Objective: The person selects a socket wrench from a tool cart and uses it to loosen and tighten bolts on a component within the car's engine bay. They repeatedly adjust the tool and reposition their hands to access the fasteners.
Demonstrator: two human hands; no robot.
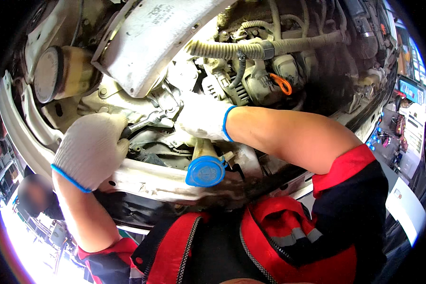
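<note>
My left hand (91, 149), in a white knit glove with a blue cuff, is closed round the dark grip of a ratchet wrench (152, 117). The wrench's metal shaft points up and right into the engine bay. My right hand (201, 116), gloved the same way, reaches in from the right beside the wrench's head. Its fingers are hidden among the parts there, so what they hold does not show. Just below it stands a blue washer-fluid cap (206, 171) on its filler neck. Above both hands hangs a pale metal cover (151, 45).
A round reservoir (64, 73) with a dark-rimmed lid sits at far left. Behind my right hand are a ribbed conduit (232, 49), the alternator (227, 90) and an orange dipstick loop (282, 84). The white front body panel (144, 177) runs before me. A person (35, 194) is at lower left.
</note>
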